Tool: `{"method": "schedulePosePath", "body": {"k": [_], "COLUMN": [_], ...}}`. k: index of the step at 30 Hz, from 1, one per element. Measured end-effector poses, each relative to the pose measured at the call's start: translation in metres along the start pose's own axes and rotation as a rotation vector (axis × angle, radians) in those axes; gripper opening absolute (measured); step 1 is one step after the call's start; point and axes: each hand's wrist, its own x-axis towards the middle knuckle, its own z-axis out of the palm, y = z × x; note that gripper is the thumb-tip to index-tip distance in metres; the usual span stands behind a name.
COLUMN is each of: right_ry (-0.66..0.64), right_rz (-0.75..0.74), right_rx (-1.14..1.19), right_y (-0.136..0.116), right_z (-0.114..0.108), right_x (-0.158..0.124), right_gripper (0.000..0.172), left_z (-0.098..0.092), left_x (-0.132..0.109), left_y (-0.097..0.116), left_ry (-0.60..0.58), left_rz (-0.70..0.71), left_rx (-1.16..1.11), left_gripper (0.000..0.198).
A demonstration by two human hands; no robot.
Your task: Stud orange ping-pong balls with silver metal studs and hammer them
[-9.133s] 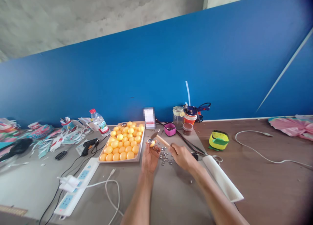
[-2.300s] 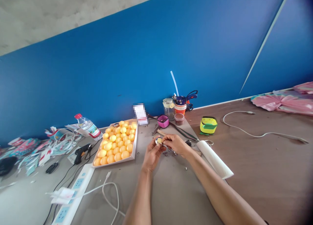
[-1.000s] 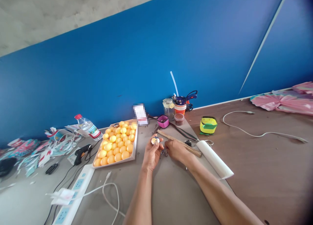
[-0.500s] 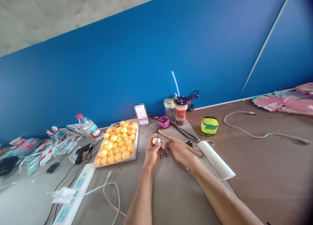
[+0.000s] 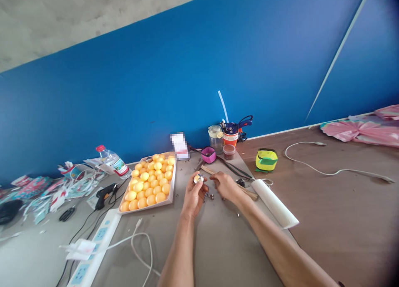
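Observation:
My left hand (image 5: 193, 197) has its fingers closed round a small ball (image 5: 198, 179), pale orange with shiny silver bits on its upper side. Just right of it, my right hand (image 5: 225, 185) is held in a pinch, its fingertips a short gap from the ball. Whatever is between those fingertips is too small to make out. Several small shiny metal pieces (image 5: 211, 197) lie on the grey table between the hands. Behind my right hand runs a flat wooden strip (image 5: 251, 193), partly covered by the hand and wrist.
Left stands a shallow box (image 5: 173, 187) of orange balls, near a power strip (image 5: 93, 247), a glue gun (image 5: 104, 195) and a water bottle (image 5: 114, 161). A pink container (image 5: 208, 155), a jar (image 5: 215, 139), a white roll (image 5: 274, 204) and a yellow-green band (image 5: 266, 159) stand around.
My right hand has lifted off the table by the metal pieces and moved up toward the ball. My left hand stays nearly in place, still holding the ball.

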Motion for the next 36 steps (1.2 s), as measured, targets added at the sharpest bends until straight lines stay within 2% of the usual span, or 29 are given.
{"method": "schedulePosePath", "body": {"k": [8, 12, 16, 18, 22, 25, 30, 36], "right_ry": [-0.123, -0.186, -0.139, -0.128, -0.088, -0.078, -0.116, -0.057], "right_rz": [0.182, 0.158, 0.123, 0.109, 0.064, 0.018, -0.006, -0.047], "right_rx": [0.376, 0.341, 0.314, 0.399, 0.739, 0.891, 0.819, 0.777], "right_y": [0.012, 0.017, 0.016, 0.014, 0.008, 0.002, -0.003, -0.004], "right_z": [0.007, 0.007, 0.005, 0.004, -0.001, -0.007, -0.005, -0.001], "right_x": [0.005, 0.005, 0.005, 0.006, 0.007, 0.005, 0.002, 0.003], "right_gripper": [0.031, 0.030, 0.029, 0.027, 0.019, 0.015, 0.012, 0.012], "left_z": [0.002, 0.003, 0.002, 0.001, 0.001, 0.001, 0.000, -0.002], "left_x": [-0.001, -0.002, -0.001, -0.001, 0.000, 0.001, 0.002, 0.003], "left_y": [0.002, 0.002, 0.000, -0.001, -0.002, -0.002, -0.003, -0.006], "left_ry": [0.013, -0.005, 0.008, 0.016, 0.051, 0.027, 0.002, 0.007], "left_rz": [-0.035, -0.040, -0.044, -0.046, -0.026, -0.007, -0.004, 0.006], "left_rx": [0.033, 0.036, 0.048, 0.051, 0.033, 0.041, 0.056, 0.055], "left_gripper": [0.049, 0.050, 0.054, 0.055, 0.053, 0.048, 0.048, 0.051]}}
